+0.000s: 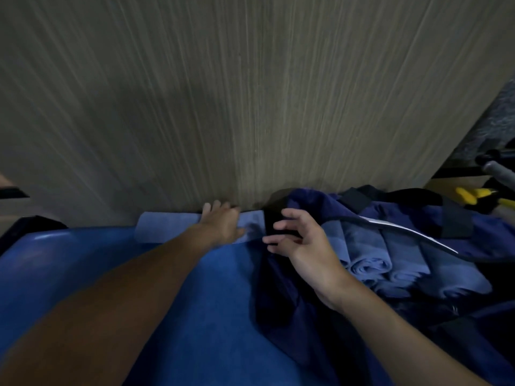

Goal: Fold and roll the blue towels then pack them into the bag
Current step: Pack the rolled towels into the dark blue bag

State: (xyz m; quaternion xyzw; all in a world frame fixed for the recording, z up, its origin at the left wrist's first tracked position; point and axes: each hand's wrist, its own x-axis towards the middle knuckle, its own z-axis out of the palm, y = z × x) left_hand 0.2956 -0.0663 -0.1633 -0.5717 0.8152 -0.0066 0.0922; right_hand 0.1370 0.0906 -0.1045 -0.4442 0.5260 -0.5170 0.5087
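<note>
A light blue towel (167,227), folded into a long strip, lies at the far edge of a bright blue surface (195,302), against a wood-grain panel. My left hand (223,224) rests flat on the towel's right part, fingers straight. My right hand (301,240) hovers just right of it, fingers loosely spread, over the dark edge of the navy bag (292,316). It holds nothing. The bag lies open at the right. Several rolled blue towels (370,263) lie side by side inside it.
The wood-grain panel (250,93) rises straight ahead and fills the upper view. Black bag straps (457,218) cross the bag's far side. Yellow-handled tools (473,195) and a grey bar (498,169) lie at the far right. A dark object (30,227) sits at the left.
</note>
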